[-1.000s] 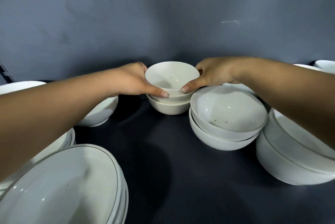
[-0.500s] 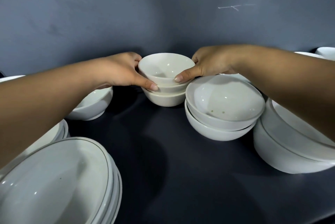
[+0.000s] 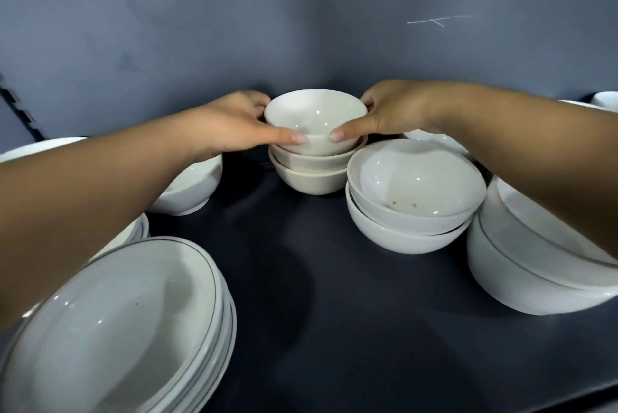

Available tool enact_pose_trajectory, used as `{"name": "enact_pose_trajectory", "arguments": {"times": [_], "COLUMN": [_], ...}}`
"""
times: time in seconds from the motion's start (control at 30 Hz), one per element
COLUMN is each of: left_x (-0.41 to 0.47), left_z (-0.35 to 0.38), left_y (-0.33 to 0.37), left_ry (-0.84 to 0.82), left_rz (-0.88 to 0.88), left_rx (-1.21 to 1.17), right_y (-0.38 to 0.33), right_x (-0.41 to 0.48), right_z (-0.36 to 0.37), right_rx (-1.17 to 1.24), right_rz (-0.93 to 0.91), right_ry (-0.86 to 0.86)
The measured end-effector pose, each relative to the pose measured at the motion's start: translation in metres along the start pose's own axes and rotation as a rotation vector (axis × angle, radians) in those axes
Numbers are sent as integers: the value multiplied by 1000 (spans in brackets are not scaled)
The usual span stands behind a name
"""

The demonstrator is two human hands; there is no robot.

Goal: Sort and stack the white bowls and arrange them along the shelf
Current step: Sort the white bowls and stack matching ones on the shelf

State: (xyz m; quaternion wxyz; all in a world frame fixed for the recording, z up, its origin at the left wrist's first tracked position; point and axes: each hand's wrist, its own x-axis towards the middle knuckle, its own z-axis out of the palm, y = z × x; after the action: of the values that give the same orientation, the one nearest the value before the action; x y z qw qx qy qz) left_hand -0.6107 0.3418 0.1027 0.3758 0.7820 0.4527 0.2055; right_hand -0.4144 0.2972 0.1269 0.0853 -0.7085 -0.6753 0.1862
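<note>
Dark, matte shelf [image 3: 334,319] runs back to a blue-grey wall [image 3: 234,11], and white crockery stands all over it. At the back, in the middle, a small bowl [image 3: 316,113] sits topmost on two more bowls [image 3: 309,178] of its kind, nested upright. Whether it rests fully in them or is raised a little I cannot tell. Both hands grasp it. The left hand [image 3: 230,121] comes from the left, thumb laid along the near side of the bowl just under the rim, fingers curled round its far left edge. The right hand [image 3: 394,108] mirrors this from the right, thumb tip on the near side, close to the left thumb without touching it, fingers curled at the far right rim.

Just right of this pile and nearer the camera stands a pair of medium bowls [image 3: 414,185], one inside the other. The upper one has a few small brown specks at its bottom. Behind the pair, under the right forearm, the rim of another bowl [image 3: 431,140] shows. Further right is a stack of large bowls [image 3: 535,279], partly hidden by the forearm. Left of the pile, a footed bowl [image 3: 190,192] stands half behind the left forearm. Front left, a stack of wide shallow dishes [image 3: 117,329] with a thin dark line round the rim fills the corner.
</note>
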Motion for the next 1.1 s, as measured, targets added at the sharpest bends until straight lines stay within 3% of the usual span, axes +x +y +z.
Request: {"name": "enact_pose_trajectory", "arguments": {"times": [0.07,0.2,0.3,0.37,0.43,0.57,0.73,0.9,1.1], "left_x": [-6,-21,-42,-67,-98,-183,-278,-344,-368], "left_z": [-7,-21,-33,-42,-53,-74,-68,-54,-55], "left_y": [10,38,56,59,53,19,-29,-57,-79], "left_ry": [83,224,297,311,344,550,734,802,865], "left_rz": [23,44,112,176,250,337,182,-32,-168], "left_rx": [-118,-430,-540,-524,-463,-218,-253,-392,-528], "right_y": [-3,-19,-40,-55,-70,-122,-185,-225,-259], "right_x": [-7,-22,-40,-54,-65,-89,-100,-121,-135], "right_z": [-10,-30,-37,-38,-37,-12,48,100,120], "right_rx": [162,705,816,793,612,294,282,345,374], "right_rz": [-35,-96,-147,-216,-327,-550,-672,-683,-612], "right_ry": [90,167,182,171,210,186,-81,-502,-546]}}
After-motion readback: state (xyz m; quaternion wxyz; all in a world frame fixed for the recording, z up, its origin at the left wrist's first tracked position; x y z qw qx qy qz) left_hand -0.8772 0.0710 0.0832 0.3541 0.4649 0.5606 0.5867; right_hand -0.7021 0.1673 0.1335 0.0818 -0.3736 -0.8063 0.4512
